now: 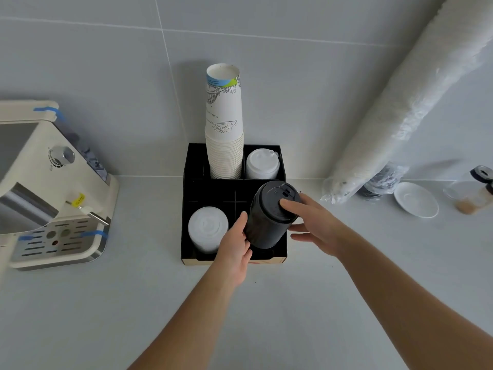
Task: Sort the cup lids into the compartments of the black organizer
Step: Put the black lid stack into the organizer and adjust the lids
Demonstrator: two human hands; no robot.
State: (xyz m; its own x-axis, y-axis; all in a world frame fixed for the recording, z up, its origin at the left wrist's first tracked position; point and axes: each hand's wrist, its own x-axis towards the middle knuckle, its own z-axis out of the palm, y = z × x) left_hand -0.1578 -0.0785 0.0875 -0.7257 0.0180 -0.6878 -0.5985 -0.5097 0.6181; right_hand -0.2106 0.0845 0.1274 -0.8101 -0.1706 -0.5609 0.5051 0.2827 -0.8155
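Note:
The black organizer [192, 166] stands on the counter against the wall. A tilted stack of black lids [266, 225] sits in its front right compartment. My left hand [234, 247] grips the stack's lower left side. My right hand [314, 225] holds its right side, with the thumb pressed on the top lid. A stack of translucent white lids [207, 228] fills the front left compartment. White sip lids [262, 164] sit in the back right compartment. A tall stack of paper cups [224, 124] rises from the back middle one.
A cream espresso machine [53, 188] stands at the left. At the right, a long plastic-wrapped sleeve of cups [405, 102] leans on the wall, beside a white saucer [416, 200] and a glass jar [477, 193].

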